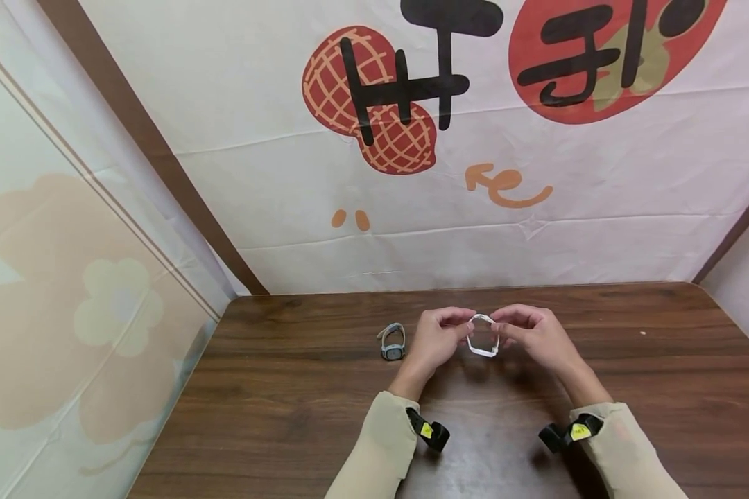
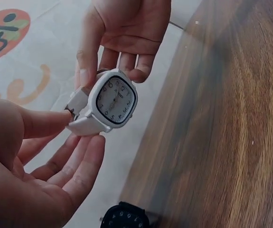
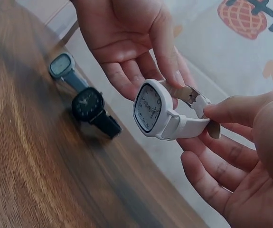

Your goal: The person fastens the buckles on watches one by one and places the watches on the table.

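Note:
A white wristwatch (image 1: 483, 352) with a rounded-square face is held up over the table between both hands, its strap closed into a loop. My left hand (image 1: 433, 339) grips the left side of the strap, thumb by the buckle in the left wrist view (image 2: 46, 122). From the other side my right hand (image 1: 539, 339) pinches the strap, thumb on top and fingers beneath in the right wrist view. The watch's white dial (image 3: 149, 109) with dark numerals faces away from the palms.
On the brown wooden table (image 1: 274, 402) a grey-blue watch (image 1: 392, 345) lies left of my left hand. A black watch (image 3: 88, 104) lies near it in the right wrist view; the head view hides it. A printed cloth (image 1: 256, 187) hangs behind the table's far edge.

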Motion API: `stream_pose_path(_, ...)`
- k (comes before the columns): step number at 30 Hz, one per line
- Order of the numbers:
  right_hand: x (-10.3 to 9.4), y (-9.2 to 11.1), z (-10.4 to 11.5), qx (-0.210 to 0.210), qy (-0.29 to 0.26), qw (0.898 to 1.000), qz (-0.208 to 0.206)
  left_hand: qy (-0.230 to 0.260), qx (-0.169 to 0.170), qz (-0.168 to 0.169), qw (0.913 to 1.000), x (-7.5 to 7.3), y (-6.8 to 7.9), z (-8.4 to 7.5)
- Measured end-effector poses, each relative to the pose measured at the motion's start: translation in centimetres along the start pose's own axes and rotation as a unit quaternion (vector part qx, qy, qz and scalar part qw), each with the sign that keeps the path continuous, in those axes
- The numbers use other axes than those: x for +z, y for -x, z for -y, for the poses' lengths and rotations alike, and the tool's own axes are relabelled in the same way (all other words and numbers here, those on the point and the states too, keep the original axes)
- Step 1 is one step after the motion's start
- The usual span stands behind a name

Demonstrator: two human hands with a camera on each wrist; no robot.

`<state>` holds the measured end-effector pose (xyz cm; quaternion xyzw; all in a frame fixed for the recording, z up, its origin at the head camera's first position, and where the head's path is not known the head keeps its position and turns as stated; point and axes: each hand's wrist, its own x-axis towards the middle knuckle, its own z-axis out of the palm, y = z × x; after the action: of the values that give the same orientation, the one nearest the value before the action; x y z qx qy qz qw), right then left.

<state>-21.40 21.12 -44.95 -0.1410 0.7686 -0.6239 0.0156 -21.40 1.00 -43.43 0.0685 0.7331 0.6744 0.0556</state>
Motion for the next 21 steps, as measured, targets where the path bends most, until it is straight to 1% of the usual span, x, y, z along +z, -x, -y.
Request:
stream_pose_path(5, -0.3, -0.2, -0.7, 0.030, -0.023, 0.999, 0.004, -0.013, -0.021, -0.001, 0.9997, 0.5, -0.3, 0.1)
stream_pose_path(11, -0.6, -0.3, -1.6, 0.046, -0.047, 0.998, 0.015, -0.023, -0.040, -0.009, 0.9989, 1.2, -0.7, 0.4)
stream_pose_path(16, -0.7, -0.5, -2.2, 0.056, -0.066, 0.996, 0.023, -0.034, -0.044, -0.021, 0.9982, 1.7, -1.0, 0.7)
stream_pose_path(21, -0.6, -0.6, -2.7, 0.068, -0.069, 0.995, 0.022, -0.069, -0.038, -0.032, 0.9964, 2.0, -0.9, 0.8)
